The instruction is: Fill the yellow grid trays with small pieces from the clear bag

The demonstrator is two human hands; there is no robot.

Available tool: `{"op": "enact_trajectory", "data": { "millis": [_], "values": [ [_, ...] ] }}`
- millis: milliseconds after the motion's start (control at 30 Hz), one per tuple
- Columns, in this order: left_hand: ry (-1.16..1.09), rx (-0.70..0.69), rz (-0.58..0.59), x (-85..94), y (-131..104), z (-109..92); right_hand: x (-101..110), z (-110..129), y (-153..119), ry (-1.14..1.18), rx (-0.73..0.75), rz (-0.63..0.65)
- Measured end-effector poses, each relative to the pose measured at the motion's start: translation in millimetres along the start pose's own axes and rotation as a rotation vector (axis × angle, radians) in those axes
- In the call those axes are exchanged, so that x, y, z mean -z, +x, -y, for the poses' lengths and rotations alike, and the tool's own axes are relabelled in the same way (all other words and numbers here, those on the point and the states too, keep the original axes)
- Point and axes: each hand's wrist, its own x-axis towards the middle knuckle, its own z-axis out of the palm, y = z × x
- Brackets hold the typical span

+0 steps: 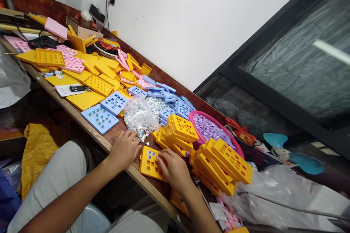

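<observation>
A yellow plate with square holes (150, 169) lies near the table's front edge, and blue-and-white pieces sit in a few of its holes. My right hand (175, 171) is over the plate's right part, thumb and fingers pinched together at the holes; whatever is between them is hidden. Left of the plate, my left hand (125, 150) rests with curled fingers beside loose blue-and-white pieces (143, 135). What those fingers hold, if anything, is too small to make out. Behind it, a clear plastic bag (139, 113) lies among more such pieces.
Stacked yellow plates (182, 128) and another leaning stack (218, 164) stand to the right. A pink basket (237, 146) holds purple pieces. Blue plates (101, 118) and yellow plates (84, 100) cover the left side. A wall (175, 25) rises behind.
</observation>
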Motion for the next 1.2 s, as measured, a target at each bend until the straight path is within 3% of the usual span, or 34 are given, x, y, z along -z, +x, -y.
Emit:
{"op": "enact_trajectory", "data": {
  "millis": [167, 333, 467, 600, 767, 900, 1067, 1200],
  "values": [
    [0.065, 0.026, 0.044, -1.3, 1.1, 0.6, -0.9, 21.1, 43.0, -0.004, -0.058, -0.007],
    [0.041, 0.001, -0.017, -3.8, -0.4, 3.8, -5.5, 30.5, 77.9, -0.153, -0.17, 0.151],
    [-0.106, -0.025, -0.105, 0.0, -4.6, 1.8, -3.9, 25.7, 96.4, -0.213, -0.228, 0.288],
    [-0.339, -0.093, -0.092, 0.1, -11.8, -11.3, -6.1, 23.6, 102.6, -0.255, -0.225, 0.305],
    [-0.527, -0.128, 0.029, -10.5, -17.6, -27.6, -9.7, 21.6, 100.6, -0.205, -0.147, 0.274],
    [-0.605, -0.078, 0.107, -13.9, -16.4, -27.3, 0.5, 18.6, 91.6, -0.074, -0.083, 0.196],
    [-0.676, -0.044, 0.167, -8.4, -14.3, -21.3, 21.5, 7.9, 48.8, 0.264, 0.023, 0.03],
    [-0.695, -0.057, 0.163, -4.0, -14.6, -22.7, 17.1, -11.0, 9.7, 0.4, 0.014, 0.029]
  ]
}}
